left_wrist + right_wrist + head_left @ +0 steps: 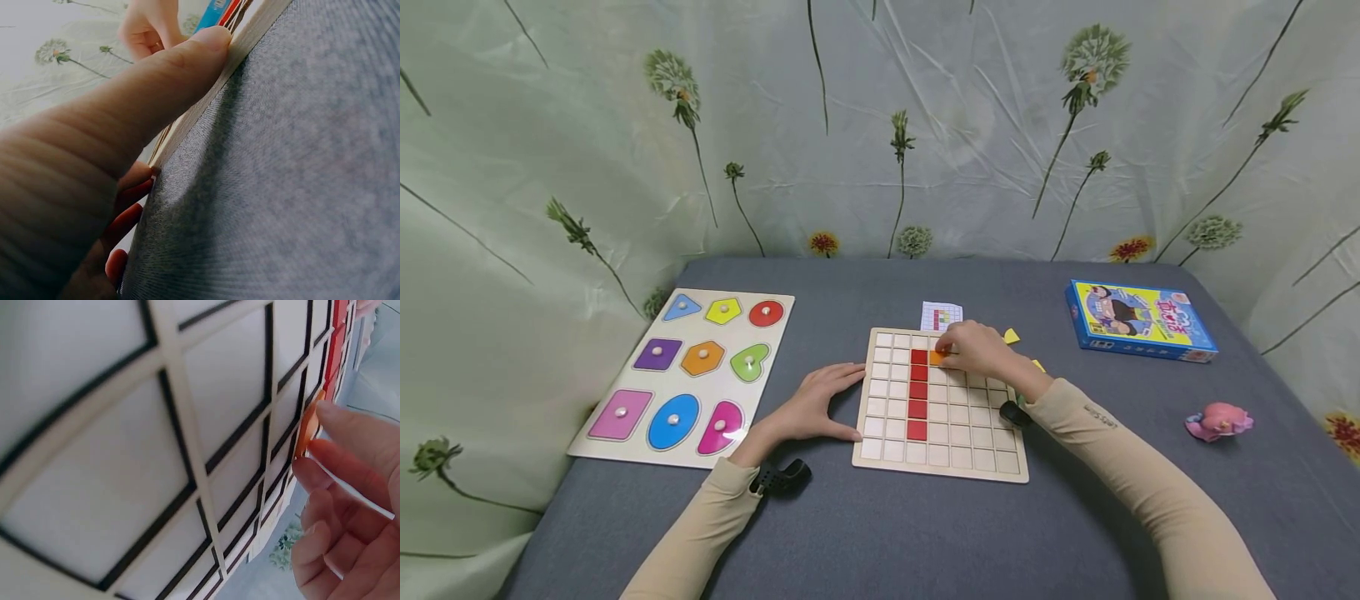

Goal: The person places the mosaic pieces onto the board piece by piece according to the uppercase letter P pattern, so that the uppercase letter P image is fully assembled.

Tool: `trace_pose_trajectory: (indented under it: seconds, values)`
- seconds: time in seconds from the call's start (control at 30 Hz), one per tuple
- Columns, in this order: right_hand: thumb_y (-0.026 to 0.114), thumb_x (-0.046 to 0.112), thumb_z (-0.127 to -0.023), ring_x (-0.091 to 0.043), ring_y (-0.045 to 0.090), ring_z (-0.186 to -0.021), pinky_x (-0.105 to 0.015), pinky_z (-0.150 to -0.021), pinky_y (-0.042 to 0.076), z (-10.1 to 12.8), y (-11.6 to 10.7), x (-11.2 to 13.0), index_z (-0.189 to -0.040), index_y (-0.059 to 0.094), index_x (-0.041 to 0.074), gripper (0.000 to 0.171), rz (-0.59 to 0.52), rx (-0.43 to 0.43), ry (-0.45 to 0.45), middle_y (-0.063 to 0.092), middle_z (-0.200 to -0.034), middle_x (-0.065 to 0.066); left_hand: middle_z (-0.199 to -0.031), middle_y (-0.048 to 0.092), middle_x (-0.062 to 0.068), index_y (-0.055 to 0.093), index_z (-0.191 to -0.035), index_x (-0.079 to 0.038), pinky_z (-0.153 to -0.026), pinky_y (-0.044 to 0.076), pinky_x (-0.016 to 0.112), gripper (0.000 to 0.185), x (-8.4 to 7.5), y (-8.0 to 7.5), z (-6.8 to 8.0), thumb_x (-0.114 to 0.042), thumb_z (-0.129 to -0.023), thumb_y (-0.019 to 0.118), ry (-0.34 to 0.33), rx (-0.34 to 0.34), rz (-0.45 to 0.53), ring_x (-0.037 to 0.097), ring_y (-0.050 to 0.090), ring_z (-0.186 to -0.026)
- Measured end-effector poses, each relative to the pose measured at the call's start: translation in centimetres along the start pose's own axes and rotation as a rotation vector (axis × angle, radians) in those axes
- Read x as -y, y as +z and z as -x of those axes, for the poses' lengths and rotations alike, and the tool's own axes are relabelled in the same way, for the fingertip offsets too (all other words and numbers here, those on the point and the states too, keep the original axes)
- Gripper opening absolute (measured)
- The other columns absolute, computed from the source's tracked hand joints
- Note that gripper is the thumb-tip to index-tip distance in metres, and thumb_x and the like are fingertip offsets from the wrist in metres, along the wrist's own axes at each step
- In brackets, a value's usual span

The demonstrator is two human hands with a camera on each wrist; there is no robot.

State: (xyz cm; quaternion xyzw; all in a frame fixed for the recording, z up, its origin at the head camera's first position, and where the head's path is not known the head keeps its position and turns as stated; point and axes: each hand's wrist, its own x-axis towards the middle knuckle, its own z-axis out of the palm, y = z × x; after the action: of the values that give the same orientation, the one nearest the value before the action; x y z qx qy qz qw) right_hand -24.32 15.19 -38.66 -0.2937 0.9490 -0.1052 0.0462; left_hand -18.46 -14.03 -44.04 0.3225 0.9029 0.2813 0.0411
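A wooden grid board point(940, 476) with white squares lies on the table, and a column of several red tiles point(918, 390) fills part of it. At the top of that column, my right hand point(976, 352) pinches an orange square tile point(308, 425) between thumb and fingers, right beside the red one. The tile's contact with its cell is partly hidden by the fingers. My left hand point(812, 407) rests at the board's left edge, fingers extended and thumb point(181, 65) touching the rim near the lower corner.
Behind the board lies a small pattern card point(942, 315). Yellow pieces point(1011, 336) lie near the right forearm. A knobbed shape puzzle point(703, 400) is on the left; a blue-yellow box point(1138, 321) and a pink toy figure point(1219, 421) are on the right.
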Motion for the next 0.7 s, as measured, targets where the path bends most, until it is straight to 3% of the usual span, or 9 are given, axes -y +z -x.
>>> trace_pose_trajectory:
  seconds: [0.23,0.7]
  values:
    - [0.066,0.017,-0.086,-0.024,0.065,-0.092,-0.036,-0.072,0.053,1.2,-0.7,-0.3,-0.103,0.072,0.008,0.02,-0.05,-0.019,0.003,0.071,-0.098,-0.008,-0.147,0.043,0.01,0.043,-0.14,-0.006,-0.109,0.024,0.056,0.093,0.0,0.0,0.0,-0.042,-0.064,0.082,0.002,-0.002,0.002,0.031,0.034,-0.139]
    - [0.064,0.016,-0.087,-0.018,0.064,-0.085,-0.034,-0.069,0.051,4.0,-1.1,-1.7,-0.101,0.073,0.008,0.019,-0.053,-0.037,0.074,0.071,-0.098,-0.008,-0.147,0.042,0.01,0.042,-0.141,-0.006,-0.109,0.023,0.056,0.093,-0.1,-0.1,0.0,-0.042,-0.064,0.082,-0.004,0.002,-0.002,0.031,0.033,-0.139]
